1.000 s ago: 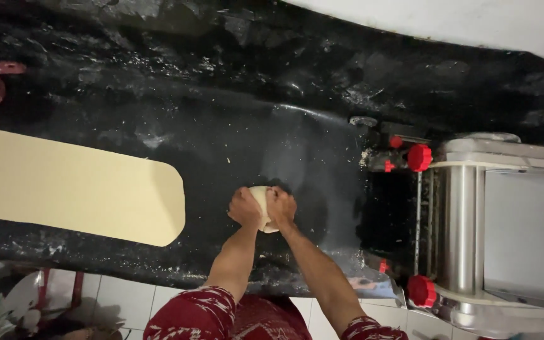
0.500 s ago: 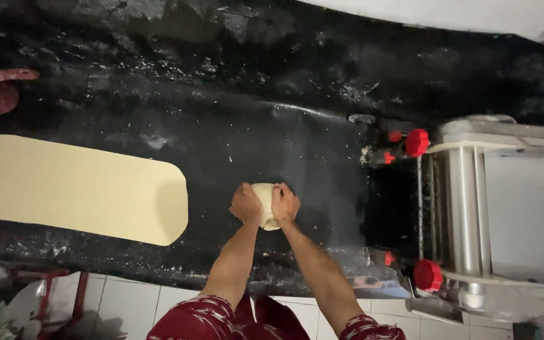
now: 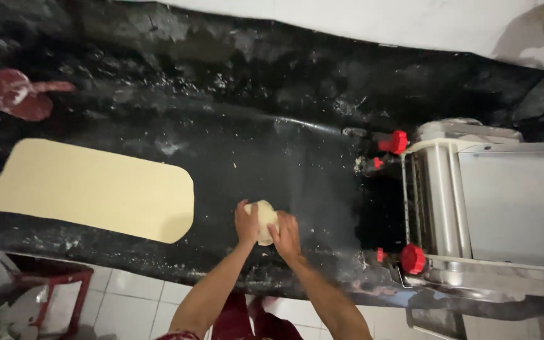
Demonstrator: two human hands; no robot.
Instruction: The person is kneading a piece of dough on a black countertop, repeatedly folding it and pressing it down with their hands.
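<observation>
A small pale lump of dough [image 3: 263, 218] rests on the black countertop [image 3: 253, 145] near its front edge. My left hand [image 3: 245, 222] presses against the lump's left side and my right hand [image 3: 286, 234] cups its right and near side, so both hands grip it together. To the left lies a long flat sheet of rolled dough [image 3: 96, 189], pale yellow with rounded corners, apart from my hands.
A steel dough roller machine [image 3: 473, 208] with red knobs [image 3: 413, 258] stands at the right end of the counter. A red scoop dusted with flour [image 3: 15, 94] lies at the far left. White floor tiles and a red stool frame [image 3: 51, 296] show below the counter's edge.
My hands stay on the dough lump and have shifted slightly around it. The view has tilted a little; nothing else on the counter has moved.
</observation>
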